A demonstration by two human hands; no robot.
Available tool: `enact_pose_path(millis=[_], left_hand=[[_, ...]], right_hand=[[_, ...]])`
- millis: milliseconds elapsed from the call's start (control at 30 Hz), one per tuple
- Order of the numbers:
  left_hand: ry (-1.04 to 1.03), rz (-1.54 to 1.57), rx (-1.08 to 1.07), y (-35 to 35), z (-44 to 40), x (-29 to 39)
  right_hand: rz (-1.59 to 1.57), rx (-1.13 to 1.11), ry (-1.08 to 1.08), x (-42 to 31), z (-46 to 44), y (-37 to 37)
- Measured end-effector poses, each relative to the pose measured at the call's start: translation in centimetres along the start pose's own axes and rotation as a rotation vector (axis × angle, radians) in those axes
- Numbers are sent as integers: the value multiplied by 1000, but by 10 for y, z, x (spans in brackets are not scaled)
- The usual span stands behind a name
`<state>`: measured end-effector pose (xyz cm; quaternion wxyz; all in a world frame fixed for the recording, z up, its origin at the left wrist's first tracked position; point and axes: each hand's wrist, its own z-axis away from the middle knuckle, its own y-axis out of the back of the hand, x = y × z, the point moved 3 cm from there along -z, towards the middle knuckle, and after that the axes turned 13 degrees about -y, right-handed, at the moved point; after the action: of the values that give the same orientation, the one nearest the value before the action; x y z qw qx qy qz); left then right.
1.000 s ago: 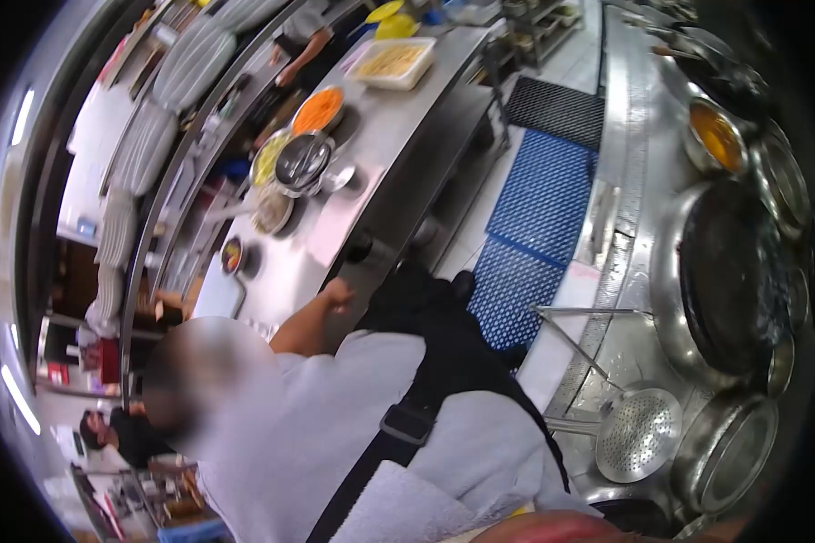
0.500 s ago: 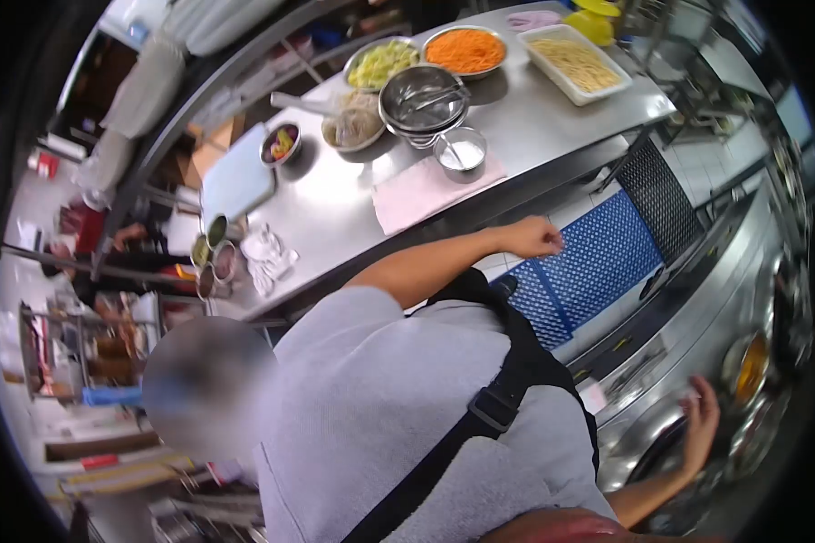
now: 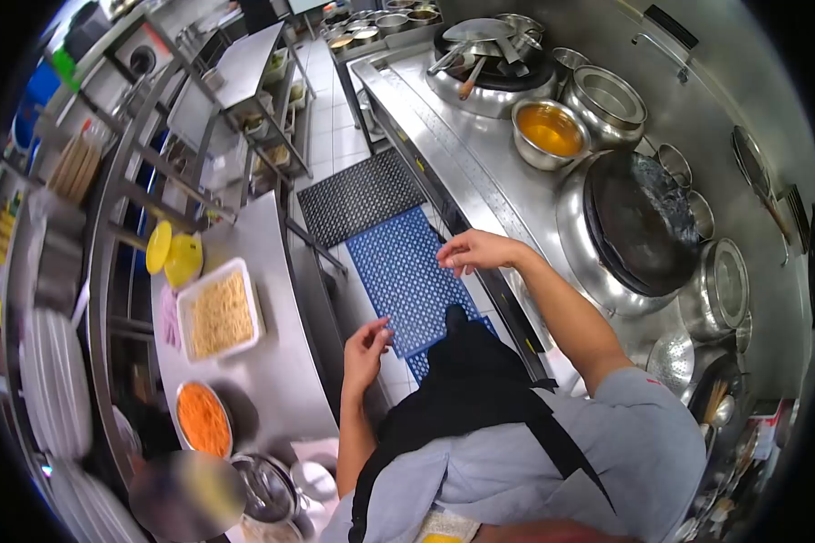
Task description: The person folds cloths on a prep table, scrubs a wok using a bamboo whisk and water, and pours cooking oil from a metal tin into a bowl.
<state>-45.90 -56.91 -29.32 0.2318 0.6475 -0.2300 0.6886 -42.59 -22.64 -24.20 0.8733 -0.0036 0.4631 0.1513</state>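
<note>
My left hand (image 3: 368, 355) hangs in the air beside the steel table on the left, its fingers loosely bent and apart, holding nothing. Higher up and to the right, my right hand (image 3: 476, 252) is above the blue floor mat (image 3: 394, 271), near the front edge of the steel cooking range (image 3: 466, 136). Its fingers are slightly curled, with nothing seen in them. On the table nearest my left hand are a white tray of noodles (image 3: 220, 312) and a bowl of shredded orange vegetable (image 3: 203, 418).
A wok (image 3: 643, 222) covers a burner on the right. Beyond it stand a bowl of orange liquid (image 3: 550, 133), a lidded pot (image 3: 609, 98) and a second burner with a ladle and tools. A black mat (image 3: 358, 195) lies ahead; racks with stacked plates (image 3: 54, 380) line the left.
My view has swung from the worktable to the aisle and cooking range. Both hands now hang in front of my body; my right hand has come away from over the range.
</note>
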Motion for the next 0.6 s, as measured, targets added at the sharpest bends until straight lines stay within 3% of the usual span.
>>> enact_pose_path(millis=[167,333,400,500,567,600], left_hand=[[60,-18,30,26,-67,-2],[134,-87,68,60,-146,-12],[164,-155,45,68,-185,-4],[176,-109,107,70,-229,9],[179,-92,95,71,-256,7],[191,-75,77,76,-266,-2]], right_hand=[[-536,332,164,2,-93,111],[-1190,567,393,-57,-183,286],[-1318,580,427,-83,-216,349],[-1550,404,456,-115,-241,412],[-1359,489,384,-122,-261,449],[-1413,518,354,-126,-265,464]])
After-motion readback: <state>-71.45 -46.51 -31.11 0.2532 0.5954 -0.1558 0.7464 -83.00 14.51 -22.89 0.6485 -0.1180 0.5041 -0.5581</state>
